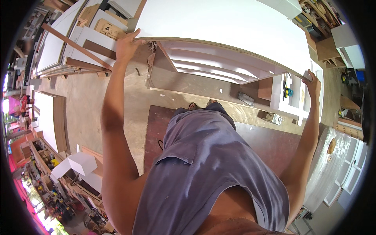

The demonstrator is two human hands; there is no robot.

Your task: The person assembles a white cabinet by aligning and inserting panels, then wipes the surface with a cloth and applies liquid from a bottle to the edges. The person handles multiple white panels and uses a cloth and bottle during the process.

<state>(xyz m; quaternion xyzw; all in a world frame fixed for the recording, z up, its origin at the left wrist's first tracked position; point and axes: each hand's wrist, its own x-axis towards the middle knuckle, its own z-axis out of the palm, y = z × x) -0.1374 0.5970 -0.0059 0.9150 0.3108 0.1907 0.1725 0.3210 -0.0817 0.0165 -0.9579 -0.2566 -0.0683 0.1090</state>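
Note:
A large white panel (227,29) with a bare plywood edge spans the space in front of me. My left hand (127,44) grips its near left corner, with the thumb by the edge and a finger reaching over the top. At the near right corner, my right hand (312,83) is closed on the same panel, fingertips on the upper face. Below the panel edge, white parallel slats or shelves (211,67) show in shadow; how they join the panel is hidden. Both arms are stretched out wide.
A dark reddish board (158,125) lies on the floor under me. A white frame (288,103) with a blue and black tool (288,92) stands at right. Leaning boards (58,35) and a wooden strip (78,47) are at left; a plastic-wrapped panel (327,164) is at lower right.

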